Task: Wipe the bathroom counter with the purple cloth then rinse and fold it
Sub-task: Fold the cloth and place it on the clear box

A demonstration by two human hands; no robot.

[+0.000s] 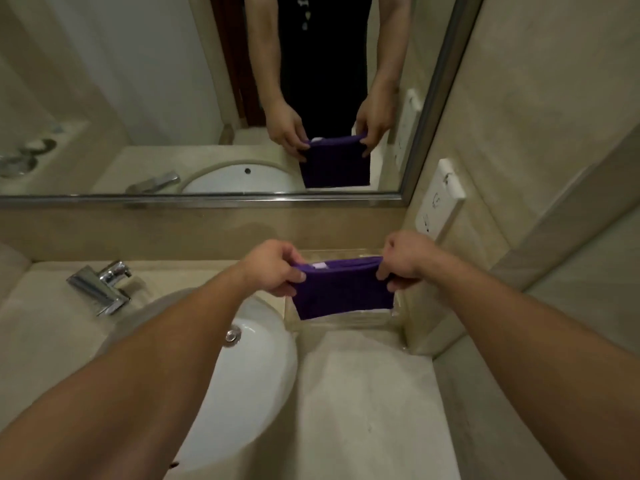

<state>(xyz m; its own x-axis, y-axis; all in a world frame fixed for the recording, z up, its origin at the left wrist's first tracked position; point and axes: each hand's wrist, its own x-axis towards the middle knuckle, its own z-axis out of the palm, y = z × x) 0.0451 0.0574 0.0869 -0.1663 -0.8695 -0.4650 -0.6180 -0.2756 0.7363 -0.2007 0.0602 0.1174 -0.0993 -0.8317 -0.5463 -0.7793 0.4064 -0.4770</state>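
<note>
The left hand point(277, 268) and the right hand point(403, 259) each pinched one top corner of the folded purple cloth point(343, 294), which hung above a clear tray point(349, 325) on the worktop point(363, 403), at three o'clock from the sink point(249, 375).

Both forearms cut off by the lower edge. Fingertips of the left hand point(273, 268) and right hand point(403, 259) tucked behind the top edge of the purple cloth point(343, 292), so each grip only partly seen. Below the grips, the cloth hides most of the clear tray point(349, 323); its contents can't be told. White tag point(320, 265) between the grips, print too small to read. Left forearm covers part of the sink point(249, 368) and counter point(363, 393). Wall socket point(440, 199) markings unreadable.
</note>
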